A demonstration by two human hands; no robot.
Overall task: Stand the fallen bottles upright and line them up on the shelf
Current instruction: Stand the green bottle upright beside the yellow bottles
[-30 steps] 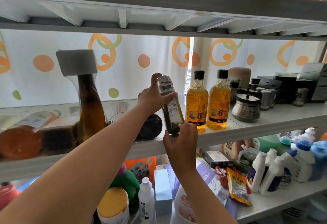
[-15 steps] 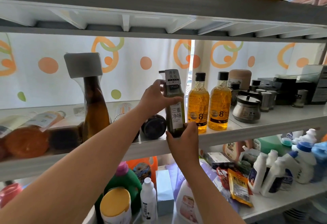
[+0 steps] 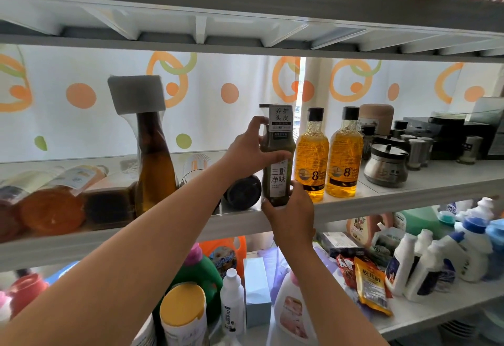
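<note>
Left-hand grip [image 3: 246, 152]: fingers and thumb wrapped round the shoulder of the dark green pump bottle [image 3: 278, 179]. Right-hand grip [image 3: 293, 216]: fingers curled round the same bottle's base.

- Held bottle: upright, at the front edge of the shelf [image 3: 381, 205]. Whether its base bears on the board cannot be told.
- Just right of the grip: two amber oil bottles [image 3: 312, 160], upright, side by side. The nearer one is close beside the held bottle.
- Behind the grip, to its left: a black-bottomed bottle [image 3: 242, 191], lying down.
- Further left: a tall brown bottle [image 3: 155, 168], upright.
- Beyond that: a dark bottle [image 3: 109, 203] and an orange-bottomed bottle [image 3: 51, 210], both lying down.

Status, as judged — the pump bottle joins the amber pair once released. At least three fallen bottles left of the grip are not yet raised or lined up.
</note>
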